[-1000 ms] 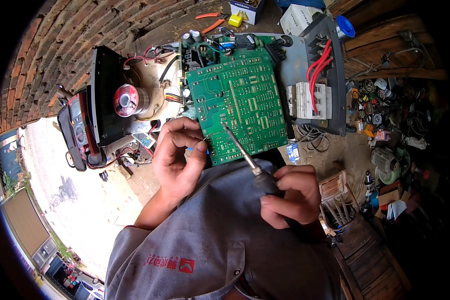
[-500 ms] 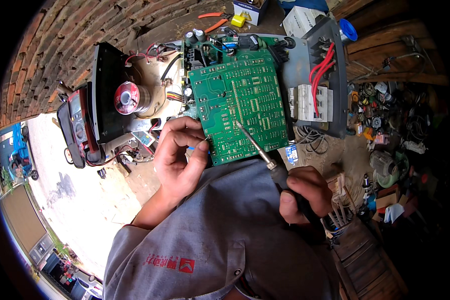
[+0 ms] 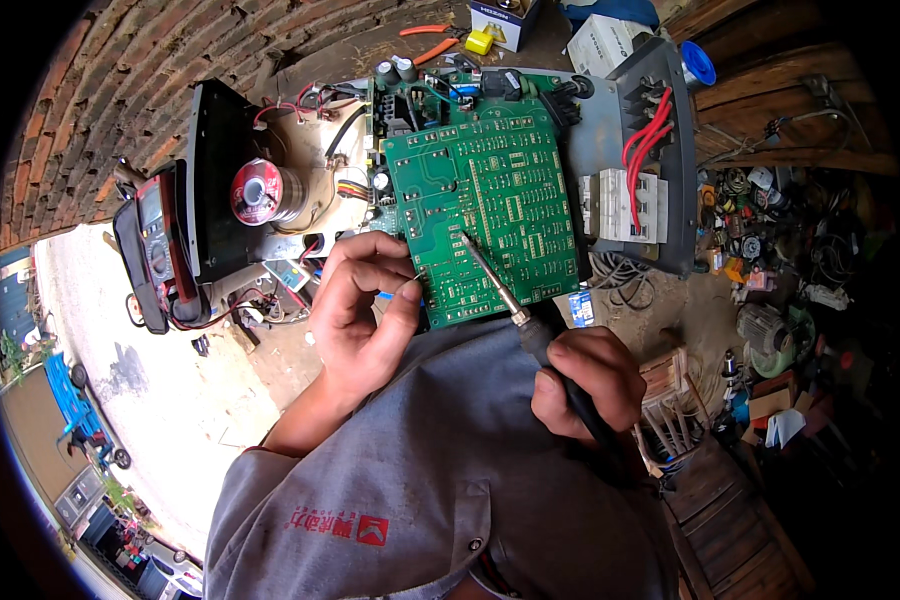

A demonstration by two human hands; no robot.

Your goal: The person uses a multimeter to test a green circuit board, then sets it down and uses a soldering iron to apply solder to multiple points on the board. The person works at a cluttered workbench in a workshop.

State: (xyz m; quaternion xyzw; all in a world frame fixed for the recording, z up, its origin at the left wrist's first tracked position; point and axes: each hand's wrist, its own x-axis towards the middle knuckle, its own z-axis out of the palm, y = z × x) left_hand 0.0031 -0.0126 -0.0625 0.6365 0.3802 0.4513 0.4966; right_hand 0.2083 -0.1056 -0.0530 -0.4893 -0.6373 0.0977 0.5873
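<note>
A green circuit board (image 3: pixel 500 200) is tilted toward me, its face covered in rows of solder points. My left hand (image 3: pixel 365 310) pinches the board's lower left edge between thumb and fingers. In my right hand (image 3: pixel 592 382) is a soldering iron (image 3: pixel 515 312) with a black handle, gripped like a pen. The iron's tip lies over the left-middle part of the board; whether it touches cannot be made out. Behind the board sits an opened device chassis (image 3: pixel 595 130) with capacitors, wires and a second board. A solder spool (image 3: pixel 260 192) with a red label rests in its left part.
Red wires (image 3: pixel 642 140) run to a white breaker block (image 3: pixel 632 205) on the right panel. A multimeter (image 3: pixel 155 240) in a case leans at the left. Orange-handled pliers (image 3: pixel 435 50) and a yellow object (image 3: pixel 478 41) lie at the back. Assorted parts (image 3: pixel 770 240) litter the floor at right.
My right hand and the soldering iron have shifted left, so the tip sits further left on the board. The left hand keeps its hold. Outside, a blue vehicle appears lower in view.
</note>
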